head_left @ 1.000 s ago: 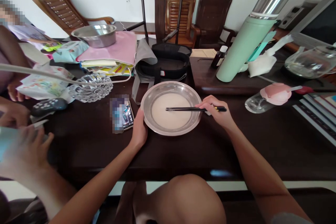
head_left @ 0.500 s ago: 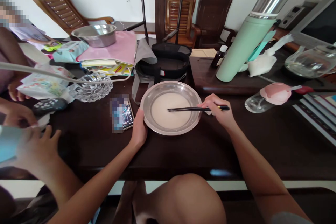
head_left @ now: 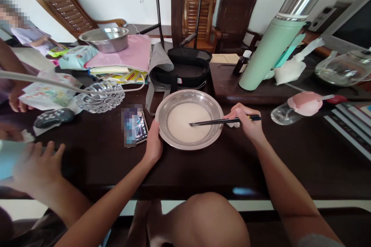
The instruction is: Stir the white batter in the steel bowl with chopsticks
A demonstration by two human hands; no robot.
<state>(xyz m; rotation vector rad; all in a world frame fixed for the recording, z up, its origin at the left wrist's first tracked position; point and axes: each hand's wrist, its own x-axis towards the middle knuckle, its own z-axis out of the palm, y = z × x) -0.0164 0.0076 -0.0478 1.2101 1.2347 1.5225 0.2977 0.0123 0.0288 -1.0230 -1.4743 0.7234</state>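
A wide metal basin (head_left: 189, 145) stands on the dark table, holding a pale, milky liquid (head_left: 185, 112). My left hand (head_left: 153, 144) grips its left rim, with the thumb up along the edge. In my right hand (head_left: 246, 123) is a pair of black chopsticks (head_left: 210, 121), held close together over the basin's right rim. Their tips reach the liquid near the middle; how deep they dip I cannot tell. Under my right hand a bit of white tissue (head_left: 233, 124) shows. A phone (head_left: 141, 131) with a lit screen lies just left of my left hand.
A green thermos (head_left: 271, 54), a pink-lidded cup (head_left: 304, 104) and books (head_left: 350, 127) stand on the right. Behind the basin is a black bag (head_left: 182, 69). Leftward are a glass dish (head_left: 101, 98), a metal bowl (head_left: 106, 40) on papers, and another person's hand (head_left: 40, 166).
My right hand has shifted slightly right, drawing the chopstick tips rightward and a little nearer to me in the liquid. My left hand and the basin stay put. The other person's hands at left have moved.
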